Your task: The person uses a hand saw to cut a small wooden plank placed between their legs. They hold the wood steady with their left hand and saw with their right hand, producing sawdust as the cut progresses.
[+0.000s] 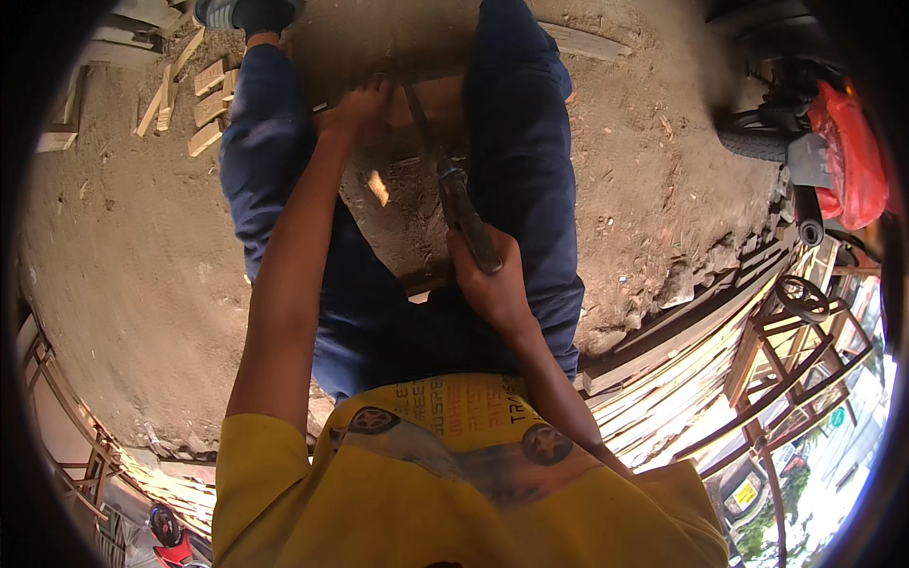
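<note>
My right hand [490, 284] is wrapped round the dark straight handle of a handsaw [428, 133]. Its long narrow blade points away from me, and the far end is blurred against the shadow. Under the blade lies a brown wooden board [443, 97], set crosswise between my legs. On this board, to the left of the blade, rests my left hand [362, 111] with its fingers stretched out and somewhat dim. The blade's cutting edge and its exact contact with the wood are hard to make out.
Short wood offcuts [210, 106] lie on the dirt floor beyond my left leg. A flat plank [587, 42] is at the far right of my legs. Stacked timber strips [663, 379], a wooden frame [791, 374] and a red plastic bag [846, 156] stand along the right.
</note>
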`<state>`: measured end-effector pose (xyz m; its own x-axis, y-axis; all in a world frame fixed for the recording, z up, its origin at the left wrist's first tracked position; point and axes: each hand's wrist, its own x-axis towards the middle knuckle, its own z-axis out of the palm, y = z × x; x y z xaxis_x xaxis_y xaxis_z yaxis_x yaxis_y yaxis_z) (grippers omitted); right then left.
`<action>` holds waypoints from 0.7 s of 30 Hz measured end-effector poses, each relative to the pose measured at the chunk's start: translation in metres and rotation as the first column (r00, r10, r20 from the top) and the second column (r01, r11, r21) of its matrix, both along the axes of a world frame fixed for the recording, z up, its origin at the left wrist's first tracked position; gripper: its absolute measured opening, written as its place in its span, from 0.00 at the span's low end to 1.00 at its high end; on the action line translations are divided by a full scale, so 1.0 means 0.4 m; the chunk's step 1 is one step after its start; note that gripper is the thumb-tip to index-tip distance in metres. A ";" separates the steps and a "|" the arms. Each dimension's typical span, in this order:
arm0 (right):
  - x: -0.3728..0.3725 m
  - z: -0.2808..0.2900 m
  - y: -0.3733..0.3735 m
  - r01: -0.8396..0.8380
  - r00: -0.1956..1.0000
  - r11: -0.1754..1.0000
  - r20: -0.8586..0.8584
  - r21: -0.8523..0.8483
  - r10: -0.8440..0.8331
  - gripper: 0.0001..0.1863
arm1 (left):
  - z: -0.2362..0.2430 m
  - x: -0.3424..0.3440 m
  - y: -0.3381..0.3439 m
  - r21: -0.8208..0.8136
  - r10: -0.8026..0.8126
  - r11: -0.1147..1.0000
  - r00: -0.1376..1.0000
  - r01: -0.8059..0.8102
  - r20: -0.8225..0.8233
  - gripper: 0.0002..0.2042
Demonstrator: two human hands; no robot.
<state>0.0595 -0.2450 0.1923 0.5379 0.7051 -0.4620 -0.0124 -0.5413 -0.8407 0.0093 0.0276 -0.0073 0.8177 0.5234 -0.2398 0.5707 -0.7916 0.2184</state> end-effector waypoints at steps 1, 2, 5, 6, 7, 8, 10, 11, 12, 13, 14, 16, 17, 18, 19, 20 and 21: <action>-0.009 0.027 -0.031 0.004 1.000 1.000 0.020 0.003 -0.004 0.09 | 0.016 0.003 -0.004 -0.016 -0.019 1.000 1.000 0.019 -0.006 0.36; -0.027 0.071 -0.085 0.006 0.999 1.000 0.039 0.006 -0.007 0.09 | 0.030 0.005 -0.008 -0.033 -0.037 0.999 0.999 0.037 -0.013 0.36; -0.064 0.140 -0.177 0.041 0.999 0.998 0.003 -0.049 -0.041 0.08 | 0.069 0.031 -0.009 -0.062 -0.063 0.996 0.994 0.057 -0.085 0.37; -0.064 0.151 -0.165 0.034 0.999 0.998 -0.001 -0.061 -0.034 0.08 | 0.066 0.033 -0.014 -0.081 -0.065 0.995 0.991 0.056 -0.119 0.36; -0.060 0.155 -0.152 0.020 1.000 0.997 0.000 -0.076 -0.020 0.08 | 0.052 0.024 -0.015 -0.071 -0.054 0.996 0.996 0.049 -0.072 0.36; -0.048 0.117 -0.117 0.029 1.000 0.998 -0.002 -0.054 -0.029 0.07 | 0.036 0.012 -0.017 -0.061 -0.044 0.997 0.999 0.042 -0.024 0.35; -0.016 0.015 -0.026 0.035 0.999 0.999 -0.005 0.014 -0.035 0.06 | 0.005 0.006 -0.010 -0.037 -0.005 0.999 1.000 0.006 0.016 0.34; -0.028 0.024 -0.026 0.006 1.000 1.000 0.003 0.002 -0.006 0.06 | -0.022 -0.002 -0.010 -0.036 0.013 0.999 1.000 -0.013 0.000 0.34; -0.040 0.042 -0.036 -0.014 1.000 1.000 0.011 0.003 0.014 0.06 | -0.030 0.001 0.000 -0.021 0.024 0.999 1.000 -0.024 -0.015 0.34; -0.049 0.059 -0.050 -0.040 0.999 0.999 0.027 0.000 0.040 0.06 | -0.025 0.006 0.007 0.023 -0.015 1.000 1.000 0.015 0.015 0.34; -0.064 0.089 -0.104 -0.006 1.000 0.999 0.017 -0.034 0.007 0.07 | -0.021 0.005 -0.001 0.059 -0.051 0.997 0.998 0.049 0.044 0.33; -0.069 0.110 -0.160 0.015 1.000 0.998 0.026 -0.067 -0.013 0.08 | 0.011 0.012 -0.021 0.071 -0.086 0.994 0.996 0.083 0.033 0.33; -0.065 0.112 -0.162 -0.004 0.999 0.998 0.047 -0.062 0.007 0.08 | 0.030 0.019 -0.013 0.053 -0.077 0.996 0.997 0.077 -0.004 0.33; -0.068 0.116 -0.168 -0.022 0.997 0.998 0.067 -0.066 0.027 0.08 | 0.044 0.020 -0.021 0.025 -0.069 0.997 0.997 0.070 -0.041 0.32; -0.063 0.090 -0.131 -0.028 0.996 1.000 0.080 -0.012 0.029 0.07 | 0.033 0.017 -0.026 0.031 -0.070 0.997 0.998 0.070 -0.007 0.31; -0.051 0.051 -0.076 -0.043 0.995 0.998 0.089 0.046 0.038 0.06 | 0.015 0.007 -0.020 0.038 -0.063 0.997 0.998 0.062 0.023 0.31; -0.033 0.021 -0.036 -0.033 0.997 0.999 0.066 0.032 0.031 0.06 | 0.003 0.008 -0.013 0.054 -0.057 0.997 0.997 0.054 0.056 0.30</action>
<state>0.0463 -0.2595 0.2008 0.5432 0.7366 -0.4029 0.0596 -0.5125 -0.8566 0.0123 0.0225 -0.0063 0.8576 0.4871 -0.1650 0.5130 -0.8330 0.2074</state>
